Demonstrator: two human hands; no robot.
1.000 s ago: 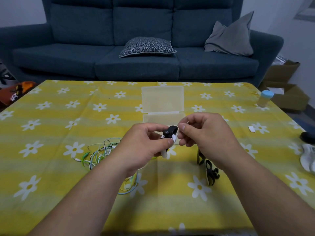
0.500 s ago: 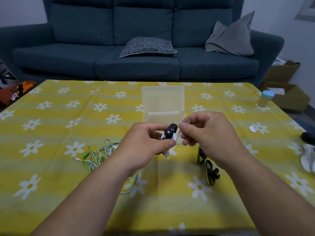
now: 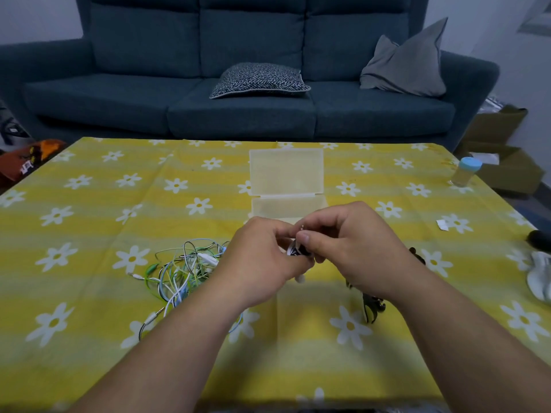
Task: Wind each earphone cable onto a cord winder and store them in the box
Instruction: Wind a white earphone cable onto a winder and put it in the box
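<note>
My left hand [image 3: 262, 260] and my right hand [image 3: 357, 248] meet above the table's middle and together grip a small black cord winder [image 3: 298, 251] wound with white earphone cable. My right thumb and fingers pinch its top. An earbud [image 3: 300, 278] hangs just below. A tangle of green, white and blue earphone cables [image 3: 182, 271] lies on the cloth to the left of my left wrist. Spare black cord winders [image 3: 372, 305] lie partly hidden under my right wrist. The clear plastic box [image 3: 286, 208] stands open just beyond my hands, its lid [image 3: 286, 171] flat behind.
The table carries a yellow cloth with white daisies [image 3: 89, 234]. A small blue-capped bottle [image 3: 465, 172] stands at the far right, a white paper scrap [image 3: 442, 225] lies nearer, and dark and white objects [image 3: 539, 263] sit at the right edge. A blue sofa [image 3: 253, 84] stands behind.
My hands have closed tighter around the winder and tilted it down, so less of it shows. The right fingers have shifted over its top. Nothing else on the table moved.
</note>
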